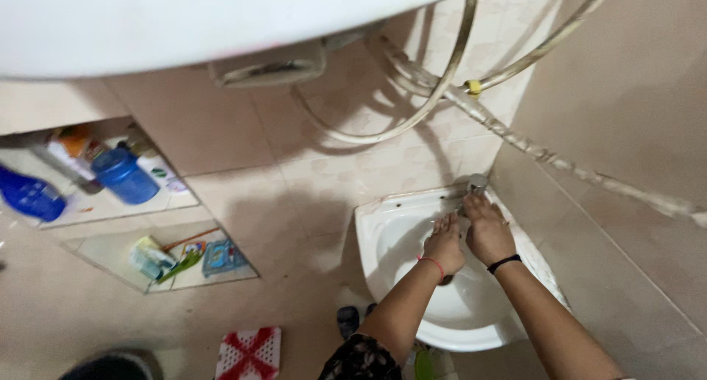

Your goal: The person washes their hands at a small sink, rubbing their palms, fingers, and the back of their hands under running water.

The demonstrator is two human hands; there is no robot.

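Both my hands are over a white wash basin (383, 236) set in the corner of a tiled room. My left hand (445, 244) hangs above the bowl with its fingers together and a red thread on the wrist. My right hand (487, 229), with a black band on the wrist, reaches toward the metal tap (477, 184) at the back rim; its fingers lie just below the tap. Whether either hand grips anything is not clear from here.
A white water heater (184, 19) hangs overhead with hoses (442, 85) looping down the wall. Glass shelves at left carry a blue jar (124, 176), a blue bottle (29, 196) and small toiletries (184, 258). A red-and-white stool (249, 353) and a dark bucket (110, 367) stand on the floor.
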